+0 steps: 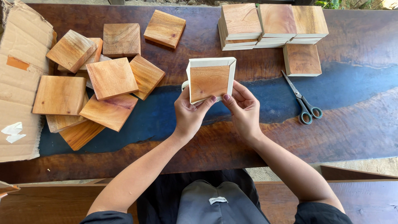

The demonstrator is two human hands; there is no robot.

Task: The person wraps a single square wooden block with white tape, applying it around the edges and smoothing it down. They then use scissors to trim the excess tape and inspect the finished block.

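A long dark wooden table [356, 124] fills the scene, glossy, with a blue resin band running across it like a river. On its left end lies a torn sheet of brown cardboard [20, 83], rough-edged and creased. Beside that, a loose heap of bare wooden squares [111, 77], warm orange grain, tipped every which way over one another. Up at the far edge, neat stacks of edged squares [271, 25], their sides pale cream, and one single square [302, 59] just below them. Grey-handled scissors [304, 101] lie near, blades angled up to the left.

Centre stage: the square wooden block [209, 82], lifted over the blue band, a white strip wrapped along its top and sides. It's near enough equal-sided, face tilted up to the viewer, leaning slightly. The left hand [188, 114] clamps its lower left corner, thumb on the face. The right hand [243, 108] pinches the lower right edge, forearms converging from below.
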